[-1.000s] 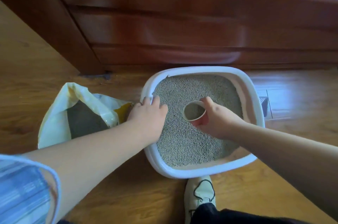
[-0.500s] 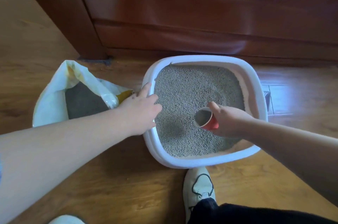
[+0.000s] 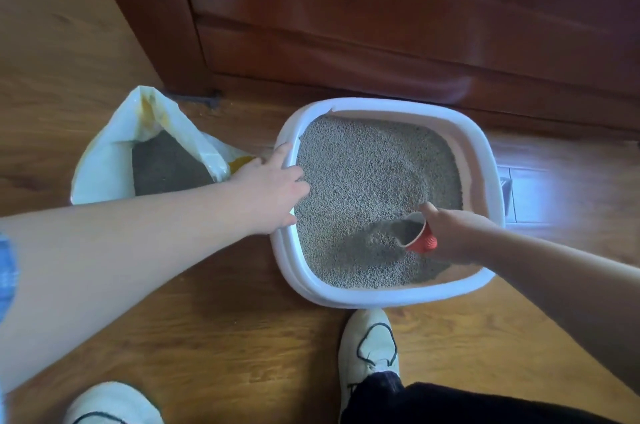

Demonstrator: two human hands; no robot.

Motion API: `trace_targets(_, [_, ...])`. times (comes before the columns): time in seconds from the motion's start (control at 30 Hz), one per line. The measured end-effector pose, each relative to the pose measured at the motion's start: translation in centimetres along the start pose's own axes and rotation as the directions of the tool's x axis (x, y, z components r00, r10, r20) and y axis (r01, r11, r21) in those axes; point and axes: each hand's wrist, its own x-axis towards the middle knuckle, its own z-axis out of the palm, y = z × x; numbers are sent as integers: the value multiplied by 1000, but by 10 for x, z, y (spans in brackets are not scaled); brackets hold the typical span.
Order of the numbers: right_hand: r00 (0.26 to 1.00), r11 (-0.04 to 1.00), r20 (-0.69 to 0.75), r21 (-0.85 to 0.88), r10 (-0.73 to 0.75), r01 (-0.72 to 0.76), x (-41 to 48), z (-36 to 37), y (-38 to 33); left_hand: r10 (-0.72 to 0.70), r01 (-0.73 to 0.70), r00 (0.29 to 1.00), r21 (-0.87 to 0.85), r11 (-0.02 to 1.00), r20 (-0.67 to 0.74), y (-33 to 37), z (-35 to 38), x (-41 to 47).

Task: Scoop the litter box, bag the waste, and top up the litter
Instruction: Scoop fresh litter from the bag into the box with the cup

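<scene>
top-up step: right hand (image 3: 457, 233) grips cup (image 3: 417, 236) pouring litter (image 3: 363, 174) into box (image 3: 381, 297), left hand (image 3: 270, 188) rests open on its edge. next i'd guess refill from bag (image 3: 104, 160).

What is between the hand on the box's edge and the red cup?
Only gray litter, seen in the head view. It lies between the left hand on the litter box rim and the red cup that the right hand holds.

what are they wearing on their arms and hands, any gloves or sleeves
No gloves on the left hand or right hand, and no ring, watch or bracelet shows. Both forearms are uncovered. The only arm clothing is a blue sleeve with paler stripes, at the picture's left edge.
</scene>
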Motion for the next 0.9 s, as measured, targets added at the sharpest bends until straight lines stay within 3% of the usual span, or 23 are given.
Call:
trace_targets(0.23, [982,989,124,-17,-141,145,-1,13,-26,4,-4,1000,46,999,-18,1,4,-3])
trace_targets(0.6, [987,993,120,-42,-107,113,11,22,-38,7,-6,1000,100,995,-3,6,-2,-3])
trace_targets(0.7, [1000,1000,6,4,-20,20,18,21,-37,2,-1,1000,127,992,-13,9,-2,-4])
trace_targets(0.8, [985,975,-92,178,149,-131,30,10,-28,3,3,999,130,992,-47,13,1,-4])
trace_targets(0.9, [980,963,-111,232,168,-138,39,0,-27,20,-12,998,115,993,-68,14,3,-5])
